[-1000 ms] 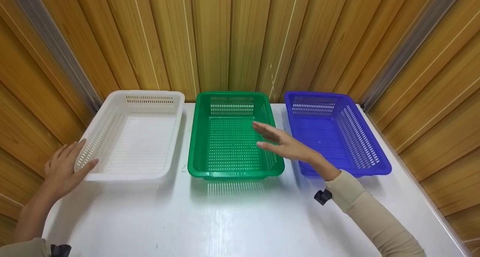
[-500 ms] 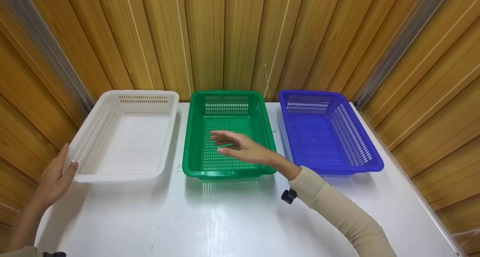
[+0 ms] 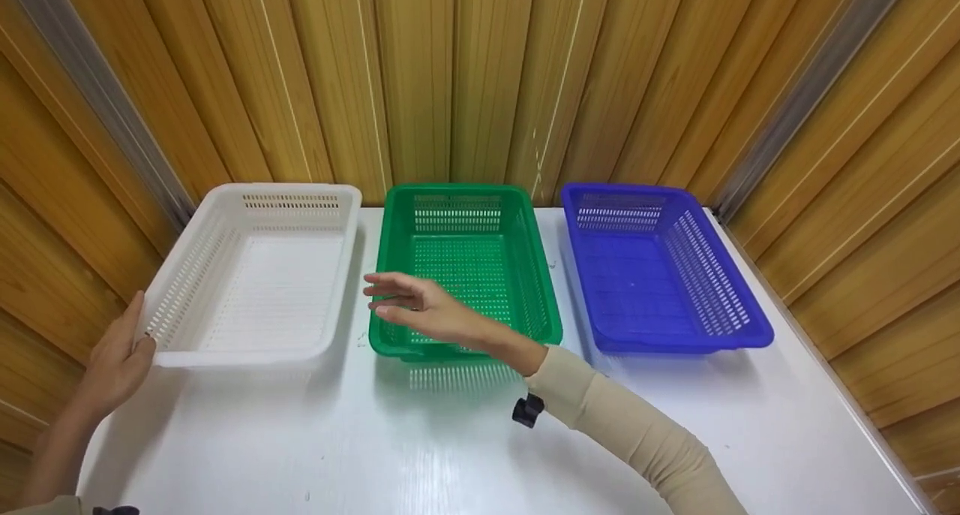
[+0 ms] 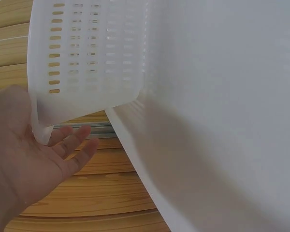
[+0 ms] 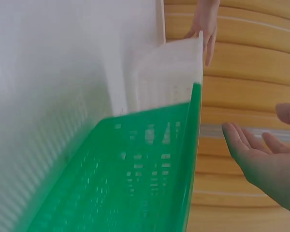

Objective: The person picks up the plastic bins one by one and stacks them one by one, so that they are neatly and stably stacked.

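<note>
A white slotted plastic basket (image 3: 244,359) stands on the left of the table. At its front left corner, my left hand (image 3: 118,361) holds the rim, thumb over the top and fingers on the outer side; the left wrist view shows those fingers (image 4: 79,145) under the rim. My right hand (image 3: 424,311) is held in the air above the left front part of a green basket (image 3: 553,297), holding nothing. Its fingers are loosely bent and the thumb is apart, as the right wrist view also shows of this hand (image 5: 268,159).
To the right stands a blue-purple basket (image 3: 750,338) of similar shape. All the baskets sit in a row on a white table (image 3: 375,455), close to the wood-patterned back wall (image 3: 412,79). Similar panelled walls rise at both sides.
My right hand has moved left across the green basket, from its right edge to its left. My left hand has shifted to the white basket's rim, with the thumb closer to the fingers.
</note>
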Available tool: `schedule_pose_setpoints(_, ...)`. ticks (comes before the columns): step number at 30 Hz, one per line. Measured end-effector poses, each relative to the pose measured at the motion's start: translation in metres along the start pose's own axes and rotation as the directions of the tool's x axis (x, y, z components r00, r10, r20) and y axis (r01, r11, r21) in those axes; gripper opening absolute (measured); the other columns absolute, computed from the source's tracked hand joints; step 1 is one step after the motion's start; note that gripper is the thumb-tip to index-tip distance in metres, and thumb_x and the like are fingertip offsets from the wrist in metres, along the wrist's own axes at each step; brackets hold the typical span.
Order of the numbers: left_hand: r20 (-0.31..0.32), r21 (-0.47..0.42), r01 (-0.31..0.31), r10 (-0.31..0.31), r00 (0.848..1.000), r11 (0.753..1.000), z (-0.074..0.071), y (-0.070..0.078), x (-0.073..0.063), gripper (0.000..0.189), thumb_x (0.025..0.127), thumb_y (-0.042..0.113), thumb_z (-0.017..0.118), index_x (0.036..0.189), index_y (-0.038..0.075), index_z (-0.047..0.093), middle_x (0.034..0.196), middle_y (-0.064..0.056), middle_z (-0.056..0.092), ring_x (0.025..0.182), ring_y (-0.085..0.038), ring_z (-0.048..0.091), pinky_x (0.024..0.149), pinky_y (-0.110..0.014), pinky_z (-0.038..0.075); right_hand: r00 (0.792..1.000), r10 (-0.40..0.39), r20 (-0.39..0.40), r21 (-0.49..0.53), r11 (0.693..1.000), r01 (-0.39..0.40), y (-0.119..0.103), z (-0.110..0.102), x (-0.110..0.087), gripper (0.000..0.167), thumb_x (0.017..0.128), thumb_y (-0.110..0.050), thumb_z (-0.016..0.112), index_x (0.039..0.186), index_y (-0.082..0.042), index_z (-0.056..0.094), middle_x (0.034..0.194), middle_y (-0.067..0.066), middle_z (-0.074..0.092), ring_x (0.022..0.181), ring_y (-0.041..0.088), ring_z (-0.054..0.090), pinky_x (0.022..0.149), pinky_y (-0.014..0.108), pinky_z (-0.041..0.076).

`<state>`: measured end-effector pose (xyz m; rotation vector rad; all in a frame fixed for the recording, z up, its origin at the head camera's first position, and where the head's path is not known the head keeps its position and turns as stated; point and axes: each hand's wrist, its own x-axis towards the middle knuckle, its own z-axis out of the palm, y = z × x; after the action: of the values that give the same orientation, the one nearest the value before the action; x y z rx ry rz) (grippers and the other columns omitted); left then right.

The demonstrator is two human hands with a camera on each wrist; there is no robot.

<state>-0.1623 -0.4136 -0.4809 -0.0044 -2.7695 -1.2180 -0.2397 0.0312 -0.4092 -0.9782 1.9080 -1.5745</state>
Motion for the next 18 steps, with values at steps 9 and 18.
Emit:
schedule_pose_setpoints(9, 0.005, 0.004, 0.027, -0.027, 1.0, 1.0, -0.001, -0.003, 0.003, 0.066, 0.105, 0.016, 0.025, 0.16, -0.004, -0.005, 0.16, -0.044, 0.0, 0.147, -0.066, 0.0, 0.114, -0.081, 0.001, 0.99, 0.112, -0.087, 0.17, 0.981, -0.096, -0.003, 0.029, 0.022, 0.054, 0.105, -0.013, 0.054, 0.156, -0.005, 0.038, 0.162, 0.016, 0.04, 0.145, 0.027, 0.048, 0.115, 0.037, 0.047)
schedule_pose_setpoints(18, 0.028, -0.007, 0.085, -0.084, 0.996, 0.996, -0.003, -0.003, 0.0, 0.07, 0.107, 0.022, 0.028, 0.159, -0.007, -0.008, 0.159, -0.045, 0.0, 0.145, -0.067, 0.006, 0.115, -0.08, 0.006, 0.96, 0.276, -0.043, 0.33, 0.911, -0.247, -0.003, 0.04, 0.033, 0.06, 0.103, -0.014, 0.06, 0.158, -0.015, 0.037, 0.167, 0.006, 0.032, 0.149, 0.026, 0.042, 0.115, 0.041, 0.046)
